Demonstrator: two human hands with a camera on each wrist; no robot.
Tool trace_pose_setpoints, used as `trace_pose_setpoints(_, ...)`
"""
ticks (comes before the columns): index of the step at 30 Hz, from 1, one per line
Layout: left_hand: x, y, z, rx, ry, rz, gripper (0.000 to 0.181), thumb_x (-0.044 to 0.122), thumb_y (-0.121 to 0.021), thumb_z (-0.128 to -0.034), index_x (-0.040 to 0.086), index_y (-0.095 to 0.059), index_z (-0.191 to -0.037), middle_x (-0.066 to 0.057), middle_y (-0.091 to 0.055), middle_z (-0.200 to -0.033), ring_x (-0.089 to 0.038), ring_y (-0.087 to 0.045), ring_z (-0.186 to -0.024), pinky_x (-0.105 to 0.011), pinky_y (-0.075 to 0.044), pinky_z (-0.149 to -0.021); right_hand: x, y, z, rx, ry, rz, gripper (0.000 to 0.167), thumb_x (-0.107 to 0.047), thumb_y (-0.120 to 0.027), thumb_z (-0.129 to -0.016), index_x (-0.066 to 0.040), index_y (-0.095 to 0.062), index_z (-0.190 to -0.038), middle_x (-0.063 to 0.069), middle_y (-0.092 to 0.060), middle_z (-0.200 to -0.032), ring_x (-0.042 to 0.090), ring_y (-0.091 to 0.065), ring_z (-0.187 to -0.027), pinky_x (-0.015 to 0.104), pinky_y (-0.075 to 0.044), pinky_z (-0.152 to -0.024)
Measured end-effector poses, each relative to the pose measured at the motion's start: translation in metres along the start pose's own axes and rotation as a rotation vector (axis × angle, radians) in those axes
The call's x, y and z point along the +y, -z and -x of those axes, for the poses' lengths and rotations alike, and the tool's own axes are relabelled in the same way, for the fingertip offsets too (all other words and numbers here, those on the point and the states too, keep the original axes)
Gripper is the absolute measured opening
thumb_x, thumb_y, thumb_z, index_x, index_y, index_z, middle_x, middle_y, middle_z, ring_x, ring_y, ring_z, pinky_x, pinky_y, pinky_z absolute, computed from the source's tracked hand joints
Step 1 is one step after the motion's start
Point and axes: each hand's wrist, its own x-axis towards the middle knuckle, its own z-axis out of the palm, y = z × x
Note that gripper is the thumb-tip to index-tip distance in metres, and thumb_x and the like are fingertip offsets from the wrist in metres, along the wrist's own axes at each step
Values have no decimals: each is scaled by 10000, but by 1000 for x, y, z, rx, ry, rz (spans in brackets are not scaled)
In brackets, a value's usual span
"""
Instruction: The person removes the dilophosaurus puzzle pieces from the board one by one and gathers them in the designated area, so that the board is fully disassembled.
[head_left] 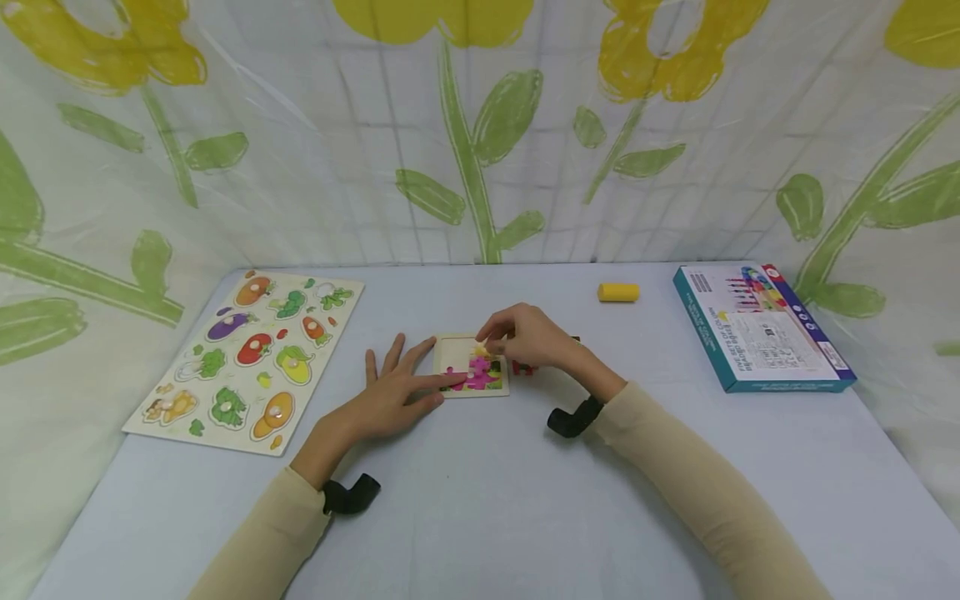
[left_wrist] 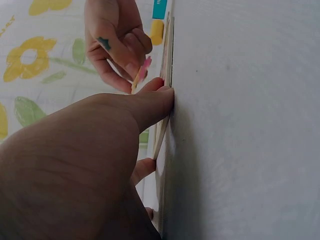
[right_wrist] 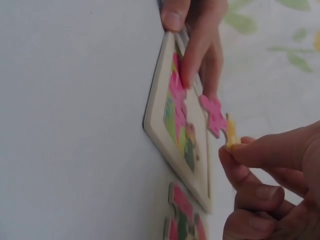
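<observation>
Pink-and-yellow, the puzzle piece point(right_wrist: 214, 115), likely light, stiff and best edge-gripped, is pinched in the fingers of the right hand point(head_left: 529, 335) above the tray's far edge point(head_left: 455, 337), the left hand point(head_left: 392, 400) spread wide.

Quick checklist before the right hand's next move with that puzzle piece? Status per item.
1. Piece gripped: ok, right hand pinches the pink-and-yellow piece at its yellow end.
2. Frame steadied: ok, left hand rests on the puzzle frame.
3. Bare space in frame: ok, far-left part unfilled.
4. Held piece seated: not ok, it's above the frame.
5. Piece fits its neighbours: cannot tell.
6. Loose pieces touching frame: cannot tell; they lie right beside it.
</observation>
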Motion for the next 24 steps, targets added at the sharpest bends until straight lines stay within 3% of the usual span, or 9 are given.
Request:
trace_pose_setpoints(9, -1, -1, 0, 5, 1, 9, 403, 344, -597, -1081, 399, -621, -1479, -134, -162, -1790, -581, 81, -1619, -852, 143, -1161, 13, 23, 26, -4, -18, 12, 168, -110, -708, -982, -140, -809, -1113, 15, -806, -1010, 166, -637, -830, 286, -520, -692)
trace_pose_setpoints(24, 1, 0, 1, 8, 4, 3, 397, 349, -602, -1079, 390, -630, -1473, -118, -154, -1795, -548, 95, -1631, -835, 157, -1173, 35, 49, 65, 22, -55, 115, 177, -101, -728, -984, -133, -813, -1136, 42, -799, -1081, 172, -569, -778, 271, -489, -679)
